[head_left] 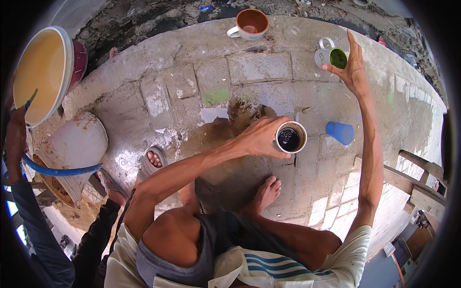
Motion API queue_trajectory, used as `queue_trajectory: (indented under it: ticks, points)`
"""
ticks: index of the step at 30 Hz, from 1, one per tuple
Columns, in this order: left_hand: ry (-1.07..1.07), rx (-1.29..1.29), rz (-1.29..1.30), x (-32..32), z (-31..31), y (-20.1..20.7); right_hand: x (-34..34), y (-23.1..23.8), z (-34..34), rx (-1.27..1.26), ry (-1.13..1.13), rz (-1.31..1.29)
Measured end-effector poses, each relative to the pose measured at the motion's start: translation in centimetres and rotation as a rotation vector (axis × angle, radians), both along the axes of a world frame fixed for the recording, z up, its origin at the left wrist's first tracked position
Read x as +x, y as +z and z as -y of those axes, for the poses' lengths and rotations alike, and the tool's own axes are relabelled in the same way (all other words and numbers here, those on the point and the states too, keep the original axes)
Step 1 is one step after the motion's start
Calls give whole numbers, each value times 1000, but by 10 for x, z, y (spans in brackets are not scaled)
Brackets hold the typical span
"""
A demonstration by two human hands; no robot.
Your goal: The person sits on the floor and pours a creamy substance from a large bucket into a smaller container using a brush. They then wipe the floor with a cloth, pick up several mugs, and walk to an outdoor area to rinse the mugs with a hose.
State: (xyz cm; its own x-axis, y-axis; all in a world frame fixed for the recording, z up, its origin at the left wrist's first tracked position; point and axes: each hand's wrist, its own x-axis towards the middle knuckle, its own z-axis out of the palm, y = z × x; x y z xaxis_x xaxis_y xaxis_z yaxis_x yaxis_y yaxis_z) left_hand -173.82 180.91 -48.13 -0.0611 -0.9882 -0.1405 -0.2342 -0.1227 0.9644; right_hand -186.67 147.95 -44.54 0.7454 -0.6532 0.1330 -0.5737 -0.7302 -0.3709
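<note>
My left hand (pixel 264 138) is wrapped around a whitish cup (pixel 302 128) with dark liquid inside, held in front of me over the paving. My right arm reaches far out, and my right hand (pixel 351 71) is open, thumb and fingers spread. It is beside a white mug with a green inside (pixel 321 58), which lies tipped over. The thumb overlaps the mug; whether it touches cannot be told. A white mug with a brown inside (pixel 251 25) stands at the far edge, its handle to the left. A blue plastic tumbler (pixel 340 133) lies on its side at right.
At left are a large bucket of yellowish liquid (pixel 41 72) and a tipped, dirty white bucket (pixel 77 144). Another person's hand (pixel 18 122) holds a blue hose (pixel 62 170) there. A puddle (pixel 216 115) wets the paving. A wooden frame (pixel 408 180) stands at right; rubble (pixel 163 19) lies beyond the edge.
</note>
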Motion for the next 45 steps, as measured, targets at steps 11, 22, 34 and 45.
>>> queue_trajectory:
  ticks: [11, 22, 34, 45]
  points:
    - [437, -280, 327, 84, -5, 60, 48, 69, -119, 554, 542, 13]
    - [619, -293, 97, 89, -13, 83, 99, 56, -164, 498, 664, 287]
    - [669, -76, -77, 115, -81, 89, 126, 63, -184, 528, 447, 332]
    - [186, 548, 169, 97, -207, 26, 144, 74, -168, 466, 455, 352]
